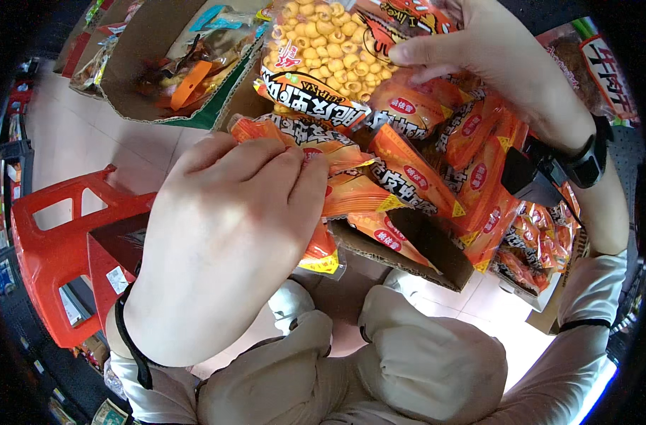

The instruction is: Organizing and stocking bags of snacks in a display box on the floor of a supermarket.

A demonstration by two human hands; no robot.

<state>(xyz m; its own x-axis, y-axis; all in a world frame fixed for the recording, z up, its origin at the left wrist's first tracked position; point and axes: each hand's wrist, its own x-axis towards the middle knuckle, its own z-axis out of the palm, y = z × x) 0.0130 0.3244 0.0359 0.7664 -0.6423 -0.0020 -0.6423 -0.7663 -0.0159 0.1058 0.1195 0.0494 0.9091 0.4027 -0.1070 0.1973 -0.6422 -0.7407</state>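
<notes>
My left hand (238, 212) is curled over the edge of several orange snack packets (323, 143), its fingertips hidden behind the knuckles. At the top, my right hand (455, 45) has its thumb on a clear bag of round yellow puffed snacks (323, 45); its other fingers are partly out of sight. More orange packets (416, 178) with yellow corners lie heaped under and beside that bag, in an open cardboard box (408, 252). One orange packet (320, 252) sticks out below my left hand. A black device is strapped to my right wrist.
A red plastic stool (52, 218) stands at left, beside a dark red box (107, 260). Farther up is an open carton (142, 114) with bagged goods. Smaller orange packets (541, 234) fill a box at right. My bent knees (429, 350) are close below.
</notes>
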